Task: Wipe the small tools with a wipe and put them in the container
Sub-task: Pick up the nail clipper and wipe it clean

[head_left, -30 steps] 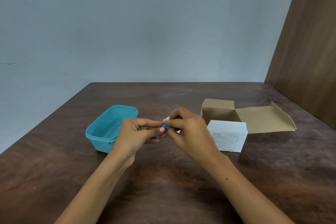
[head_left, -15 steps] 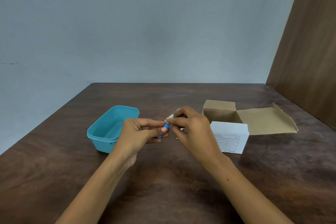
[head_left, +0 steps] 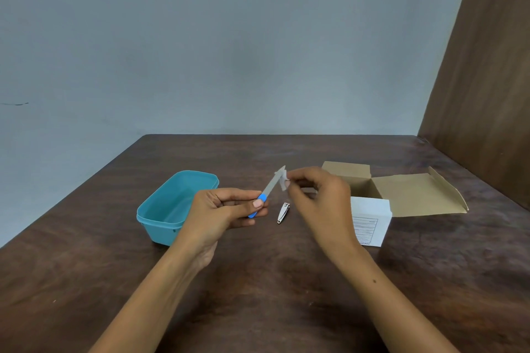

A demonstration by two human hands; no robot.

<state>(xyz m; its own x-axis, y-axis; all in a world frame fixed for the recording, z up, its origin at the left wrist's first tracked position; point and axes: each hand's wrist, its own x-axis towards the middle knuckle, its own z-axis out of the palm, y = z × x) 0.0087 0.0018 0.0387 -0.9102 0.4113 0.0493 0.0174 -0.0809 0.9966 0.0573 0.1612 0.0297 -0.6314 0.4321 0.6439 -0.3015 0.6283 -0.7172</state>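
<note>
My left hand (head_left: 222,213) pinches the blue handle of a small nail file (head_left: 268,190), whose grey blade points up and to the right. My right hand (head_left: 318,200) pinches a small white wipe (head_left: 282,180) folded around the blade's tip. A metal nail clipper (head_left: 283,212) lies on the table between and below the hands. The teal plastic container (head_left: 160,216) stands to the left of my left hand, with nothing visible inside.
An open white and brown cardboard box (head_left: 401,195) sits to the right of my right hand, its flaps spread out. The dark wooden table (head_left: 258,295) meets a brown wooden panel (head_left: 487,94) on the right and a grey wall behind.
My right hand has slid the wipe from the handle end up along the blade to its tip, uncovering the blade. The nail clipper on the table has come into view.
</note>
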